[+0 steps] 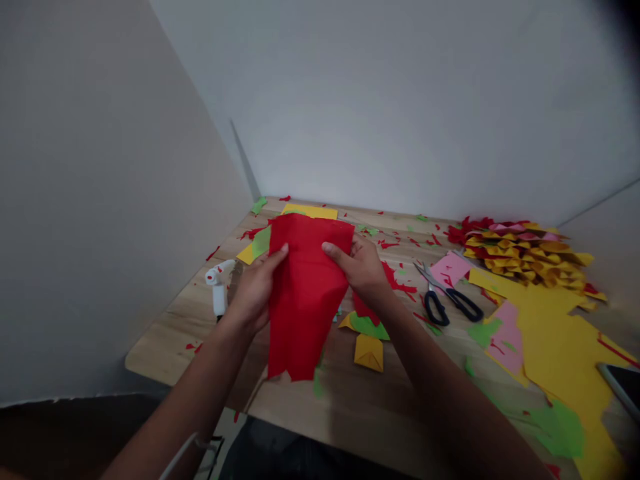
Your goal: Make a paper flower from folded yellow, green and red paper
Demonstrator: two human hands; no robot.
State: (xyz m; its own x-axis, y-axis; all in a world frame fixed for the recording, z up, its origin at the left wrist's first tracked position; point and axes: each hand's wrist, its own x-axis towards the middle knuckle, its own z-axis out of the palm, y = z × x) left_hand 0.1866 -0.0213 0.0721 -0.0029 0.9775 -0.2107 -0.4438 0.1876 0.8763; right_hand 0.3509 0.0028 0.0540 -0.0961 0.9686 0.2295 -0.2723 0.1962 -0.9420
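A large sheet of red paper (307,293) with uneven edges hangs over the table between my hands. My left hand (259,287) pinches its left side, thumb on the near face. My right hand (361,267) grips the upper right side the same way, with its other fingers partly hidden behind the sheet. Under and beside my right hand lie a smaller red paper piece, a green scrap (369,325) and a folded yellow paper piece (369,353). Scissors (447,297) with dark handles lie to the right, blades apart.
At the back right sits a pile of folded yellow, red and pink paper (525,257). Yellow sheets (555,340) spread along the right, near a dark-screened device (623,387). A white jointed object (219,290) stands at the left. Scraps litter the wooden table (295,417); walls border it.
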